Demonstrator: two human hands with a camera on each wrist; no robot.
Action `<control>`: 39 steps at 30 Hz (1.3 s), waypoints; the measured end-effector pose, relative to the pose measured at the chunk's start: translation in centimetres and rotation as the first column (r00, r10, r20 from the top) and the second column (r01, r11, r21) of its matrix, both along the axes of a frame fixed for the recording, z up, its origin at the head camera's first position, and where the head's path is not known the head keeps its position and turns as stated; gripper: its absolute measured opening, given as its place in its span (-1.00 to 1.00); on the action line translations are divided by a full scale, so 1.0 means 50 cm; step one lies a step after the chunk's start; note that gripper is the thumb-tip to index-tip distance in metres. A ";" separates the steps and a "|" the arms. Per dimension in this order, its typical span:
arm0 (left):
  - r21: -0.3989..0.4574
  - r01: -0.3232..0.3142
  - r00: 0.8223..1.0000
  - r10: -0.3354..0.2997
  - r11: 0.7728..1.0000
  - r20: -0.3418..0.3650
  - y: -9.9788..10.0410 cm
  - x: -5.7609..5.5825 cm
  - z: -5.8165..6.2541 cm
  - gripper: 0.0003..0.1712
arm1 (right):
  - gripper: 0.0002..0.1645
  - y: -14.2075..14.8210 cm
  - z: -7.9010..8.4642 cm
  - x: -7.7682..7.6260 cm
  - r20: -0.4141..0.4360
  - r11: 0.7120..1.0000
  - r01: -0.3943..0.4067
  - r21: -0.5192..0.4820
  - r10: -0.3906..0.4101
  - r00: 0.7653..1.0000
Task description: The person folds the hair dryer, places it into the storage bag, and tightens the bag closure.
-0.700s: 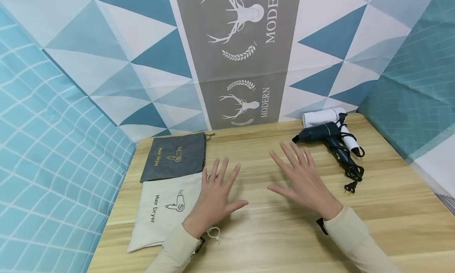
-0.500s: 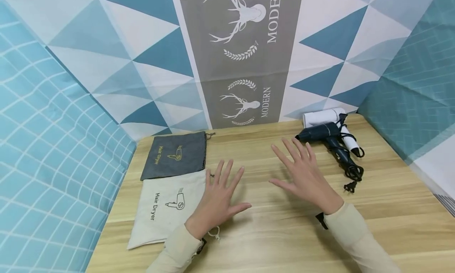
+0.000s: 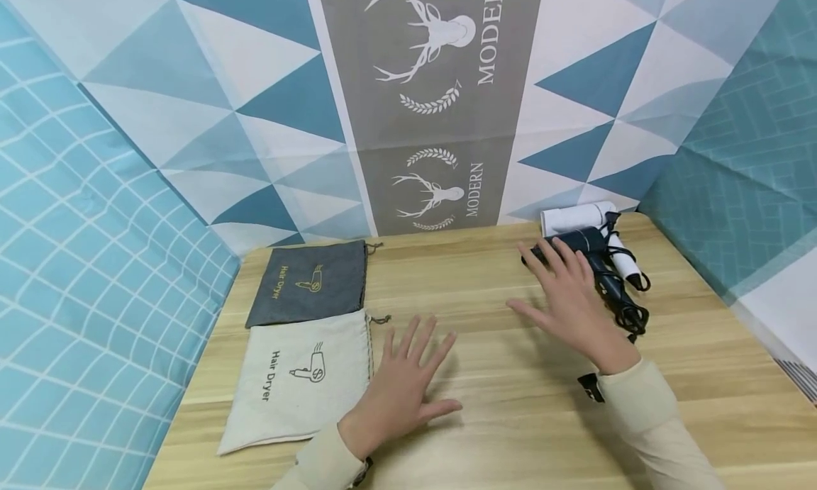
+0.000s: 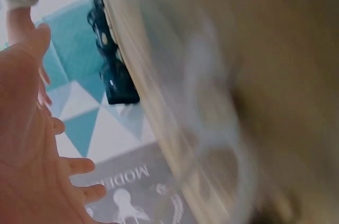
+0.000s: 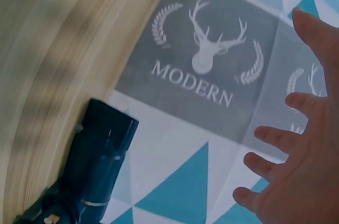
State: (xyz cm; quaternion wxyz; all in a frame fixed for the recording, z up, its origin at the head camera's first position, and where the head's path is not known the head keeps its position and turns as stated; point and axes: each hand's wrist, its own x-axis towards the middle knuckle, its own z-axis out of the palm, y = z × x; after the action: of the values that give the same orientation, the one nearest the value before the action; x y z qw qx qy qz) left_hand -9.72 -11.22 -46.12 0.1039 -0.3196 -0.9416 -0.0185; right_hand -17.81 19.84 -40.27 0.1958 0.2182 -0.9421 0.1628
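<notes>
My left hand [image 3: 398, 387] is spread above the table, just right of a cream drawstring bag [image 3: 300, 383] printed "Hair Dryer". Behind that bag lies a dark grey drawstring bag [image 3: 309, 281] with a gold print. Fingers spread, my right hand [image 3: 571, 302] hovers toward the back right and holds nothing. From the head view it partly covers a dark hair dryer [image 3: 590, 241], whose cord is wound round its handle. That dryer [image 5: 98, 155] also shows in the right wrist view, apart from the hand. Behind it lies a white hair dryer [image 3: 577, 217], also with a black cord.
The wooden table [image 3: 472, 291] carries both bags at left and both dryers at right. A patterned cloth wall [image 3: 440, 121] rises along the back edge. Blue tiled sheets [image 3: 96, 263] stand at the left, and a teal one [image 3: 747, 178] at the right.
My right hand has moved right and now overlaps the dark hair dryer in the head view. The left hand has shifted slightly down and right, uncovering more of the cream bag.
</notes>
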 end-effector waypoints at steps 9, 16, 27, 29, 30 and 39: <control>-0.002 0.078 0.997 -0.078 0.997 0.010 0.025 0.032 0.002 0.05 | 0.05 0.055 -0.002 -0.017 0.076 0.995 0.048 -0.083 -0.042 0.996; 0.032 0.113 0.994 -0.113 0.993 -0.006 0.035 0.034 0.004 -0.15 | -0.04 0.102 -0.029 -0.040 0.178 0.985 0.093 -0.147 -0.066 0.982; -0.001 0.185 0.982 -0.185 0.983 -0.027 0.063 0.006 0.038 -0.16 | -0.13 0.182 -0.076 -0.059 0.309 0.961 0.231 -0.153 -0.175 0.935; -0.006 0.202 0.979 -0.202 0.979 -0.023 0.068 0.002 0.044 -0.15 | -0.17 0.191 -0.087 -0.061 0.329 0.960 0.246 -0.132 -0.191 0.925; -0.010 0.209 0.978 -0.210 0.978 -0.022 0.071 0.001 0.046 -0.15 | -0.19 0.194 -0.094 -0.061 0.330 0.960 0.251 -0.123 -0.199 0.923; -0.022 0.250 0.968 -0.250 0.968 0.000 0.108 -0.027 0.078 -0.22 | -0.63 0.226 -0.147 -0.078 0.175 0.940 0.262 -0.217 -0.227 0.958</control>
State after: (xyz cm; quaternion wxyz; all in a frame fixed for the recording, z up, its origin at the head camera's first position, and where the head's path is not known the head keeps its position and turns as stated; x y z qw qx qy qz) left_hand -11.07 -5.80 -42.21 0.0987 -0.4368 -0.8939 -0.0208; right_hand -21.72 31.16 -47.62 0.1690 0.0616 -0.9475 0.2644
